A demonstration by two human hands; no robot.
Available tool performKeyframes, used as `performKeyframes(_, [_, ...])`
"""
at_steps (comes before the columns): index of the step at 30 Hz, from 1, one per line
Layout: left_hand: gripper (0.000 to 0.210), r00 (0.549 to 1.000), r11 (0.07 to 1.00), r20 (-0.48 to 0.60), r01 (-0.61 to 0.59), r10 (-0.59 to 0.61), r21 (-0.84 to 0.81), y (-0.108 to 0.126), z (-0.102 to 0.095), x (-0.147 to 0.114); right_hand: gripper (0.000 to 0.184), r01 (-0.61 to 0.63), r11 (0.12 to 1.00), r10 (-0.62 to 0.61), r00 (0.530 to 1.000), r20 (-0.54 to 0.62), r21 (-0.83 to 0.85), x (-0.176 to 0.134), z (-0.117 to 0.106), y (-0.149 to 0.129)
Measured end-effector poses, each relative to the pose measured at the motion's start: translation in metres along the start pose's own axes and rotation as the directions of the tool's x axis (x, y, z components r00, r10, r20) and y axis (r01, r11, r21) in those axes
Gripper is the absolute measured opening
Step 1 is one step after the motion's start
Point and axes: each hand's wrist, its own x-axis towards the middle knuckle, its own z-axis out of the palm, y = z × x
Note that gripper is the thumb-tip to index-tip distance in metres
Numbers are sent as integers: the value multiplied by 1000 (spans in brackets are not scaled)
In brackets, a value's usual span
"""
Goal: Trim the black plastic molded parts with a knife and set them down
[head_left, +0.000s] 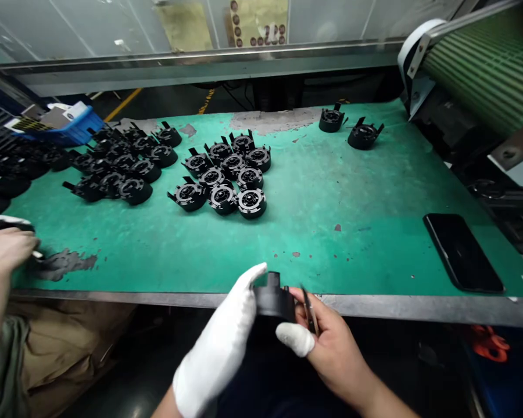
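Observation:
My left hand (220, 345), in a white glove, is closed on the side of a black round plastic part (274, 302) with an upright tab. The part is held just over the table's front edge. From the other side my right hand (331, 342) grips the same part; it is bare apart from a white cover on the thumb. A slim dark metal tool (310, 313), perhaps tweezers, lies in its fingers. Beyond my hands, several similar black parts (250, 200) stand grouped on the green mat (309, 232). Their upper faces show ring-shaped details and tabs.
Further black parts (133, 188) cluster at the left, near a blue bin (76, 128). Two more parts (364, 134) stand at the back right. A black phone (462, 252) lies at right, below a green conveyor belt (488, 64). Another person's hand (9, 247) works at far left.

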Motion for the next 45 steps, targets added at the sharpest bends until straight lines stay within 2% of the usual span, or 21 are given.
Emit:
performKeyframes(3, [43,984,989,-164,-46,69,141,-11,16,-10,61,-120,969,148,982,-115,216,-17,17,15])
performKeyframes(5, [31,962,950,-224,-87,158,299,-17,23,-7,63,-151,961,186,973,-138,231,-25,14,24])
performKeyframes(7, [26,947,884,-196,-143,252,445,-20,25,0,52,-196,959,229,962,-151,202,-30,1,32])
performKeyframes(9, [26,942,845,-160,-178,295,505,-22,26,5,49,-250,952,273,954,-123,175,-32,-12,39])
performKeyframes(13, [30,946,836,-109,-210,304,507,-23,30,4,46,-253,957,253,967,15,140,-24,-20,42])
performKeyframes(16, [36,944,833,-122,-204,306,514,-27,33,-2,44,-209,969,204,978,49,136,-14,-16,41])
performKeyframes(21, [45,952,833,-94,-202,290,516,-34,32,-5,44,-237,970,229,967,109,57,-11,-22,41])
performKeyframes(26, [50,952,845,-85,-217,294,489,-39,29,-4,42,-270,963,269,959,89,-9,-10,-27,39])
performKeyframes(32, [55,927,816,-48,-301,371,493,-44,26,-4,46,-249,967,242,962,123,49,-2,-25,39])
performKeyframes(36, [50,920,809,-52,-313,388,497,-43,28,-1,43,-217,973,209,974,88,82,-6,-22,43])
performKeyframes(41, [32,903,794,-87,-319,420,518,-38,32,1,29,-138,987,138,990,10,83,-21,-9,54])
performKeyframes(45, [31,887,763,-92,-331,452,556,-32,34,-7,46,11,1000,-11,999,-52,-2,-27,3,58])
